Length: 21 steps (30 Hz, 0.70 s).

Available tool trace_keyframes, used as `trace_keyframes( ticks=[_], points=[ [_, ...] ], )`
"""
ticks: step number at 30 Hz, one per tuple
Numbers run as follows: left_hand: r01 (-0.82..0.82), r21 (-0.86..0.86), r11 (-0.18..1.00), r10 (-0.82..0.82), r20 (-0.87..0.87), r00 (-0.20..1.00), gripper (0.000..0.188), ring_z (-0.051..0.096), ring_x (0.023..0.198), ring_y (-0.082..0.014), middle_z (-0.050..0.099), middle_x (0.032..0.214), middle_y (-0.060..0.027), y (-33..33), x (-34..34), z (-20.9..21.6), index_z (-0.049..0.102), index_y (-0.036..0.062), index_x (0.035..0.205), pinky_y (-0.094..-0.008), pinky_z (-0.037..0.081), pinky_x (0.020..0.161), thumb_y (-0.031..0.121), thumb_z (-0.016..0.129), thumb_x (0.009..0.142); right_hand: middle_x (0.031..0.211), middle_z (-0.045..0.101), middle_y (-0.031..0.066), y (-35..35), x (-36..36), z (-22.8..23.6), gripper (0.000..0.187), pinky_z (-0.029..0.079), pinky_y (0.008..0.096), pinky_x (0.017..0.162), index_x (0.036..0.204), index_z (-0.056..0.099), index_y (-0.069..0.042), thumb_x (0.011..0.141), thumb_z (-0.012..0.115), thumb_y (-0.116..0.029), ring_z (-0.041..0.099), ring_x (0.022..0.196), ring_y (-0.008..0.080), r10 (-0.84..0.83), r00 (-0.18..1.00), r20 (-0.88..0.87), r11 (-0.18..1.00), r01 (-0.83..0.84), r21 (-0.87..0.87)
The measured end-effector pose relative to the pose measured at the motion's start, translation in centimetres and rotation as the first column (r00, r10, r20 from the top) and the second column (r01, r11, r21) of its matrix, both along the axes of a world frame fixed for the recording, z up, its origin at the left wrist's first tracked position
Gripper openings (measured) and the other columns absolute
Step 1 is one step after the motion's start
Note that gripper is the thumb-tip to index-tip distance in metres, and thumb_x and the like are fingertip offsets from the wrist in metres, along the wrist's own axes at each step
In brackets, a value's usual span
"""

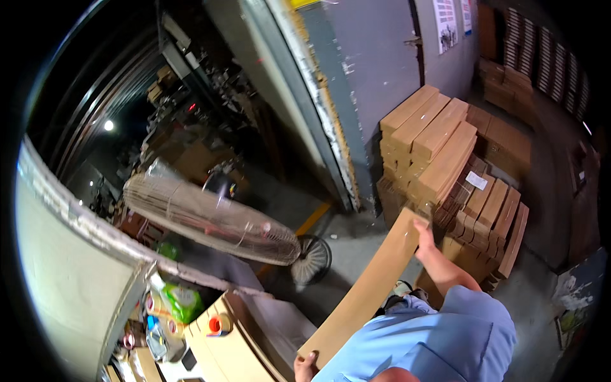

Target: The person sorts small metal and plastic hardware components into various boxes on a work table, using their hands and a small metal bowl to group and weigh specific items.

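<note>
A long, narrow cardboard box (366, 290) lies slantwise across the front of my body, its plain brown side facing up. My right hand (425, 240) is closed on its far end, thumb on the top face. At the near end, by the lower edge of the view, my left hand (306, 368) grips the other end; part of that hand is cut off. Just beyond my right hand rises a pile of similar long cardboard boxes (433, 143), with more long boxes (493, 213) stacked at its right.
A large wire-caged fan (213, 216) stands on the left by a doorway. Nearer is a worktable with a tape roll (219, 325), a green plastic package (181, 302) and stacked cardboard (219, 353). A grey door (375, 57) backs the box pile.
</note>
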<state>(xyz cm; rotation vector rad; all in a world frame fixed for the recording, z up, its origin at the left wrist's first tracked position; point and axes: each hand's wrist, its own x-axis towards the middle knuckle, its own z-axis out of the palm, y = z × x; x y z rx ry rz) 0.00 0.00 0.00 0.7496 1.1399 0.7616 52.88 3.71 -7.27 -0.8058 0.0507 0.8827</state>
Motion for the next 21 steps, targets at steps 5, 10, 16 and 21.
trace_keyframes(
  ticks=[5,10,16,21],
  points=[
    [0.298,-0.161,0.941,-0.251,0.261,0.932,0.048,0.056,0.105,-0.0222,0.056,0.116,-0.0104,6.1,22.8,0.1,0.044,0.0002,0.123,-0.039,0.047,0.089,0.011,0.065,0.081,0.111,0.056,0.0086,-2.3,19.4,4.7,0.041,0.048,0.0434,0.084,0.117,0.046,-0.006,0.082,0.059,-0.023,0.055,0.102,0.0246,-0.207,0.967,0.152,0.978,0.209,-0.003],
    [0.528,-0.291,0.798,-0.487,0.205,0.849,0.042,0.052,0.106,-0.0216,0.054,0.115,-0.0037,14.0,42.5,-3.5,0.046,0.0105,0.124,-0.0456,0.049,0.08,0.021,0.061,0.086,0.099,0.055,0.0092,-1.7,26.2,3.0,0.031,0.052,0.0421,0.063,0.109,0.048,-0.015,0.078,0.052,-0.014,0.059,0.085,0.0258,-0.03,0.997,0.069,0.969,0.046,-0.242],
    [0.652,-0.315,0.69,-0.436,0.538,0.722,0.033,0.055,0.1,-0.0257,0.056,0.11,-0.0078,15.4,62.9,-5.7,0.049,0.0041,0.119,-0.0404,0.048,0.085,0.011,0.054,0.087,0.13,0.042,0.015,-1.3,27.3,-0.9,0.092,0.041,0.0321,0.092,0.143,0.005,-0.004,0.076,0.067,-0.008,0.046,0.114,0.0239,-0.123,0.893,0.433,0.98,0.176,-0.087],
    [0.737,-0.214,0.641,-0.637,0.387,0.667,0.039,0.051,0.11,-0.0233,0.053,0.118,-0.011,14.1,68.2,-6.2,0.044,0.0057,0.123,-0.038,0.044,0.093,0.018,0.055,0.089,0.136,0.036,0.0154,-0.7,30.3,0.9,0.094,0.035,0.0315,0.099,0.142,0.001,0.001,0.079,0.068,-0.016,0.039,0.122,0.0234,-0.073,0.889,0.453,0.965,0.177,-0.192]
  ],
)
